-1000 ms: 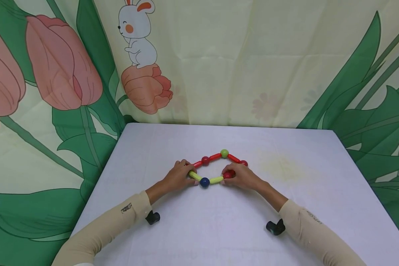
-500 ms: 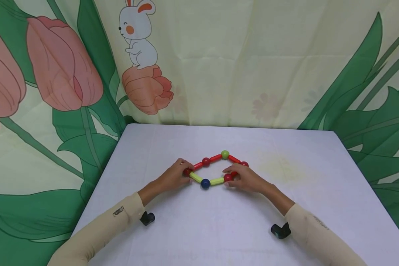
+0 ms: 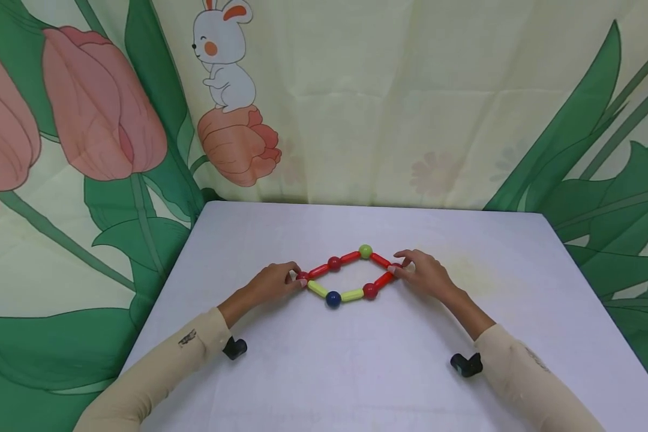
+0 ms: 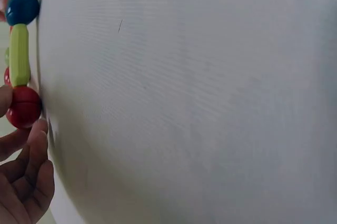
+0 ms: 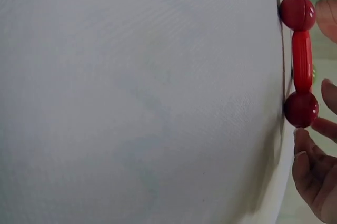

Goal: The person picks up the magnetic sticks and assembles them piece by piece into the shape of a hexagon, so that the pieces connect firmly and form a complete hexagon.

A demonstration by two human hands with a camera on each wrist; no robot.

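A closed six-sided loop of toy building rods and balls lies on the white table. Its far side has red rods (image 3: 350,257), a red ball (image 3: 334,264) and a light green ball (image 3: 365,251). Along the near side are yellow-green rods (image 3: 352,295), a dark blue ball (image 3: 333,299) and another red ball (image 3: 370,291). My left hand (image 3: 267,287) pinches the red ball at the left corner (image 4: 23,108) between thumb and fingers. At the right corner, my right hand (image 3: 426,277) has thumb and fingers around the red ball (image 5: 301,109), partly hidden in the head view.
A white cloth covers the table (image 3: 324,372). Behind it hangs a cream backdrop (image 3: 356,120) printed with tulips and a rabbit. A small black camera (image 3: 234,348) sits under the left wrist, another black camera (image 3: 467,364) under the right.
The right hand has left the near-right red ball and moved right to the right-corner ball. My left hand has shifted slightly left, baring the left-corner ball. The loop has hardly moved.
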